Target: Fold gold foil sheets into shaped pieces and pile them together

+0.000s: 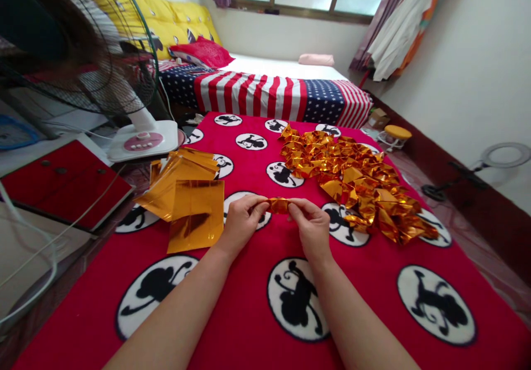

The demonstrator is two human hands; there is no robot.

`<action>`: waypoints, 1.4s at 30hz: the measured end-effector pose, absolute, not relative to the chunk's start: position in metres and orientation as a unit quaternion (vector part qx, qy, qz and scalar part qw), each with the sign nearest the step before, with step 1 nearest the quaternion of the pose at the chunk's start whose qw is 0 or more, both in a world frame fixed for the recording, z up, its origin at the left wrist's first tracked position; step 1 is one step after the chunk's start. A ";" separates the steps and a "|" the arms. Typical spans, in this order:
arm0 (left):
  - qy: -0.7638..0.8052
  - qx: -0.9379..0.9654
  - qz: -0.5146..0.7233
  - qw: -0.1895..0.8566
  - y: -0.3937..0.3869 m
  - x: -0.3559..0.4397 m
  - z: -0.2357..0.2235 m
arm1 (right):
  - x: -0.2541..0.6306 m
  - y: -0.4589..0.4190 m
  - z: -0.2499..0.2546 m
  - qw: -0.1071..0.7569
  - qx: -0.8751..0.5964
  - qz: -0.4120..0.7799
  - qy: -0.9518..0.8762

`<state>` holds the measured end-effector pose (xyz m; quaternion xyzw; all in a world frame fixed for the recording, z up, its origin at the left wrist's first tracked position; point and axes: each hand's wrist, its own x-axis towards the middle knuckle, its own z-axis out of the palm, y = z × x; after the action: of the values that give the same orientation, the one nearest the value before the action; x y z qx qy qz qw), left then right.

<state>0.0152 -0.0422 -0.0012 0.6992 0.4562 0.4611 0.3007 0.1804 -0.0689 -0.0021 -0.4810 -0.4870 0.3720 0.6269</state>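
Note:
A small folded piece of gold foil paper (278, 206) is stretched between my two hands, above the red cloth. My left hand (244, 218) pinches its left end between thumb and fingers. At the other end, my right hand (310, 225) grips it the same way. Flat gold foil sheets (196, 215) lie in a loose, overlapping stack to the left of my left hand. Beyond my right hand spreads a heap of folded gold foil pieces (357, 179), shiny and creased.
The red cloth (232, 331) with black monkey figures in white circles covers the surface before me. A standing fan (143, 137) is at the left, beside a red panel (62, 179). Farther back are a bed (265, 90), a yellow stool (397, 132) and a ring light (504, 157).

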 end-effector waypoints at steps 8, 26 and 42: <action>0.419 0.729 0.514 0.167 -0.046 0.011 -0.002 | 0.183 -0.074 0.003 0.619 -0.479 0.189 -0.593; 0.488 0.756 0.418 0.125 -0.048 0.014 0.005 | 0.178 -0.077 -0.001 0.559 -0.568 0.271 -0.540; 0.510 0.763 0.321 0.234 -0.045 0.018 0.001 | 0.180 -0.074 -0.003 0.533 -0.601 0.254 -0.540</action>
<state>0.0181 -0.0446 0.0007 0.7627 0.5102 0.3213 0.2340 0.1801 -0.0736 -0.0028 -0.6006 -0.5395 0.2539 0.5326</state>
